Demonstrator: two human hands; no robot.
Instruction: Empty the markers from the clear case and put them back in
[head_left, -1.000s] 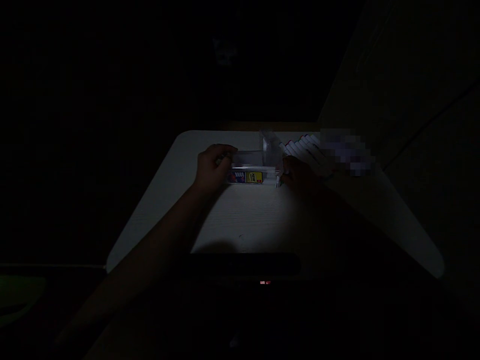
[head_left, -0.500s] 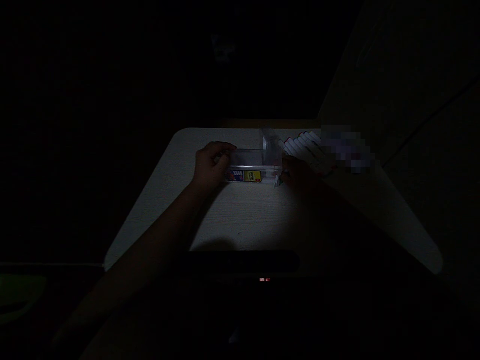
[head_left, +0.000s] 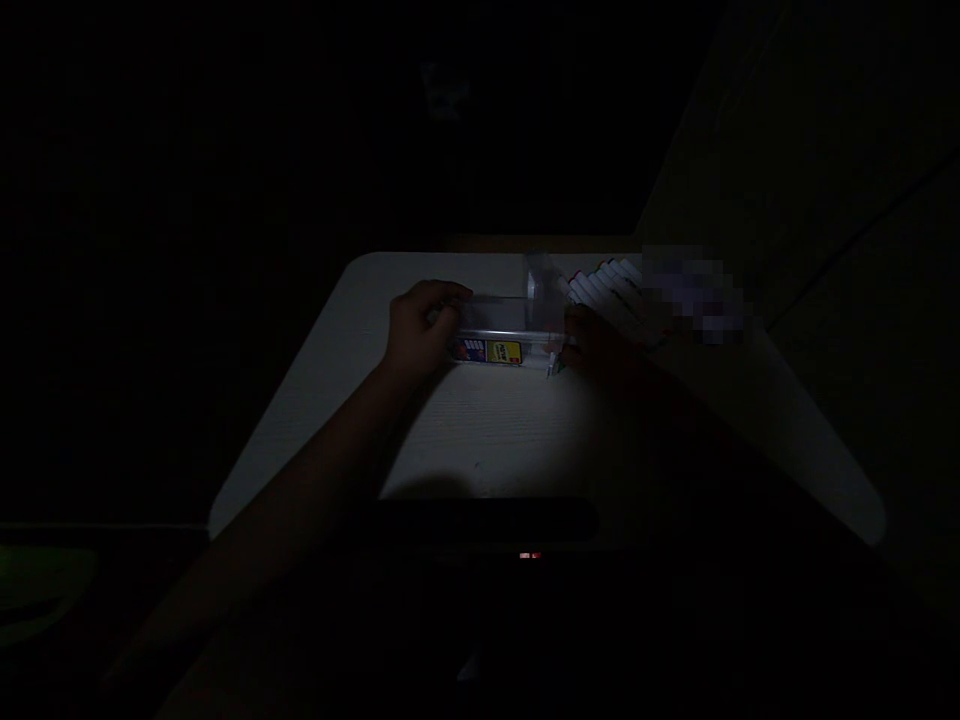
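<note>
- The left hand (head_left: 418, 330) curls round the left end of a clear case (head_left: 501, 328), fingers over the top edge and thumb nearer the person; it grips that end.
- The right hand (head_left: 600, 345) sits at the case's right end, deep in shadow. It seems to pinch a thin pen (head_left: 556, 362) whose tip points down at the front corner of the case, but the fingers are too dark to tell for sure.
- The case lies long-side toward the person, near the far middle of the table (head_left: 487, 440). Its front strip carries a blue and yellow label (head_left: 487, 351). A clear flap, probably its lid (head_left: 541, 285), stands up at the right rear.
- The case looks like thin, hard plastic: light, stiff and smooth, so likely to slide on the tabletop and to crack if squeezed hard. The short ends, where the hands are, look the soundest places to hold; the raised lid looks the weakest.
- Just beyond the right hand, a row of white markers (head_left: 604, 285) lies side by side on the table, coloured caps toward the far edge.
- Everything off the lit tabletop is too dark to make out.
</note>
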